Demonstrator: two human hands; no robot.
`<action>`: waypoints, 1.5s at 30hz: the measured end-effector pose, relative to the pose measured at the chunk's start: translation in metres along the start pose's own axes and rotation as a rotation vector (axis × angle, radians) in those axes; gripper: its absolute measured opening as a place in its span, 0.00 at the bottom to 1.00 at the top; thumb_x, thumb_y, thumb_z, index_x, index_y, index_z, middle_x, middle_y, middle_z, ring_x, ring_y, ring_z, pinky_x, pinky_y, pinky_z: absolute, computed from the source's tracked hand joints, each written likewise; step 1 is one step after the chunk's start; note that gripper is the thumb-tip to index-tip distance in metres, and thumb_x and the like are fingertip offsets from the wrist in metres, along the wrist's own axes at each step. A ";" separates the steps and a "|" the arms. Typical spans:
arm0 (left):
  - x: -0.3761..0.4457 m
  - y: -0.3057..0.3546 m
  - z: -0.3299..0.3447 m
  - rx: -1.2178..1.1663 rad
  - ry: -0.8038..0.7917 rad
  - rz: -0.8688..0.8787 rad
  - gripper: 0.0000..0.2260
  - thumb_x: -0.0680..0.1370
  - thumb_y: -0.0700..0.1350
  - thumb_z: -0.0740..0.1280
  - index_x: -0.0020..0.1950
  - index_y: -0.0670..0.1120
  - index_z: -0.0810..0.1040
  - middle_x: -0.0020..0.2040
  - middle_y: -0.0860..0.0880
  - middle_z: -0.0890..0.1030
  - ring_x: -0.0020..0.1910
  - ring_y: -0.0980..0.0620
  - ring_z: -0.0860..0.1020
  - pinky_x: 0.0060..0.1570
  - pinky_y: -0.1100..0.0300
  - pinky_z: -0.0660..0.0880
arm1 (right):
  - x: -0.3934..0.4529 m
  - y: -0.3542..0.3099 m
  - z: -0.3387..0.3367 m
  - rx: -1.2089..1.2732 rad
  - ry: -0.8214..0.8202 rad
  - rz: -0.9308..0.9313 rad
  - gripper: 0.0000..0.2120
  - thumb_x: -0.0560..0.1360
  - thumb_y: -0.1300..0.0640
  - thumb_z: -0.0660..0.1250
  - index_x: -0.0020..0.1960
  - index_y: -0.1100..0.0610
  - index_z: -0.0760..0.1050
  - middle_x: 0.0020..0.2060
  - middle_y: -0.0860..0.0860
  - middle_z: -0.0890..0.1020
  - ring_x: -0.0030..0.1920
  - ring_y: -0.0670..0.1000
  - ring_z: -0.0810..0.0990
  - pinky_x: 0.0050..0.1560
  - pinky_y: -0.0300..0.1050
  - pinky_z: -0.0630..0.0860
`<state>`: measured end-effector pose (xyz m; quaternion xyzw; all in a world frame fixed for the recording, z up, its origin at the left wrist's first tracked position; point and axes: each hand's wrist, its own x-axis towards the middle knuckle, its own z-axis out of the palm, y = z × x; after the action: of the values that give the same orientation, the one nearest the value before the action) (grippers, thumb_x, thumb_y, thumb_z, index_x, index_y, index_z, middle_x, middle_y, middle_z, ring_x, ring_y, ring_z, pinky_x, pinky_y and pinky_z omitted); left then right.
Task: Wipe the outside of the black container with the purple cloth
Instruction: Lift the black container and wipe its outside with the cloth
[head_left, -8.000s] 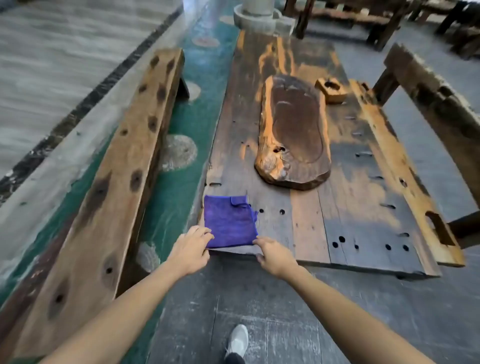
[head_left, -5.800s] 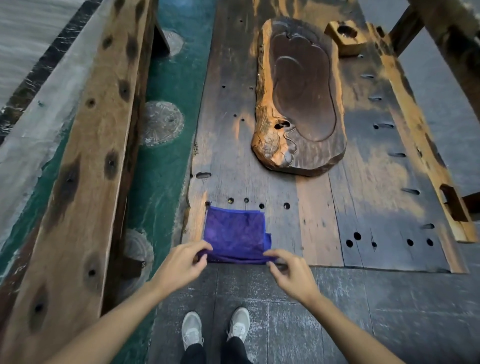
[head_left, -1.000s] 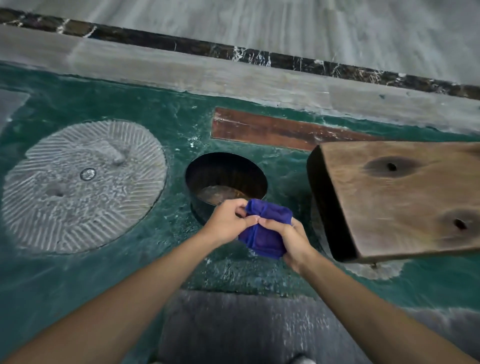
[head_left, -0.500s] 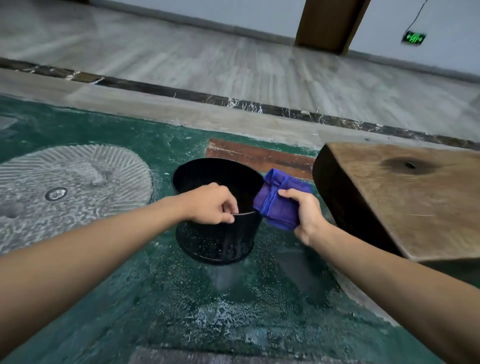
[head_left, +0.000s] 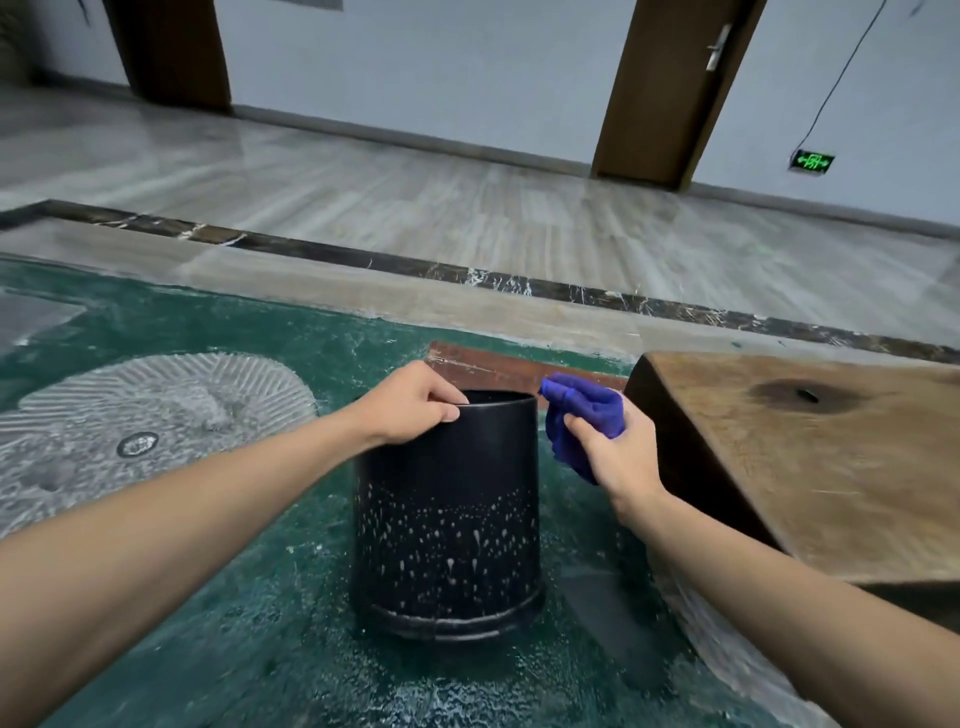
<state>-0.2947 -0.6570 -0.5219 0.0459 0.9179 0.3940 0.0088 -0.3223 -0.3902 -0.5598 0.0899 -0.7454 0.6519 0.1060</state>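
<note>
The black container (head_left: 447, 525) is a tall round bin standing upright on the green floor, its side speckled with pale spots. My left hand (head_left: 410, 402) grips its near-left rim, thumb outside. My right hand (head_left: 618, 457) holds the bunched purple cloth (head_left: 584, 415) just right of the container's upper edge, a small gap between cloth and wall. The inside of the container is hidden from this angle.
A thick wooden bench end (head_left: 800, 457) sits close on the right. A round grooved stone disc (head_left: 150, 421) is set into the green floor (head_left: 291, 649) at left. Beyond a dark marble strip (head_left: 519, 283) lies pale flooring, a wall and brown doors (head_left: 670, 88).
My view has dropped lower, so the container now shows side-on. The left hand stays on the rim; the right hand with the cloth sits slightly off the container's right side.
</note>
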 end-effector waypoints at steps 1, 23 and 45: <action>0.000 -0.001 -0.002 -0.045 0.008 -0.024 0.11 0.78 0.39 0.69 0.58 0.45 0.85 0.54 0.53 0.85 0.47 0.69 0.78 0.46 0.77 0.72 | -0.001 -0.003 0.003 -0.019 -0.053 -0.048 0.17 0.73 0.67 0.71 0.52 0.45 0.84 0.47 0.44 0.88 0.42 0.43 0.84 0.42 0.41 0.81; 0.021 -0.047 0.018 -0.390 0.257 -0.315 0.11 0.76 0.34 0.68 0.47 0.48 0.87 0.36 0.60 0.83 0.38 0.65 0.79 0.33 0.76 0.71 | -0.112 0.048 -0.024 -0.932 -0.950 -0.640 0.31 0.63 0.59 0.73 0.65 0.44 0.79 0.65 0.46 0.82 0.67 0.53 0.80 0.56 0.52 0.83; -0.012 -0.039 0.033 -0.223 0.079 -0.078 0.15 0.80 0.38 0.62 0.48 0.57 0.83 0.47 0.62 0.84 0.47 0.63 0.82 0.43 0.68 0.75 | -0.003 0.015 0.048 -0.334 -0.134 0.074 0.20 0.74 0.59 0.66 0.59 0.38 0.81 0.47 0.41 0.87 0.46 0.50 0.86 0.48 0.44 0.81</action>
<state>-0.2845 -0.6605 -0.5731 -0.0068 0.8691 0.4946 -0.0071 -0.3258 -0.4360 -0.5806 0.0868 -0.8515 0.5151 0.0454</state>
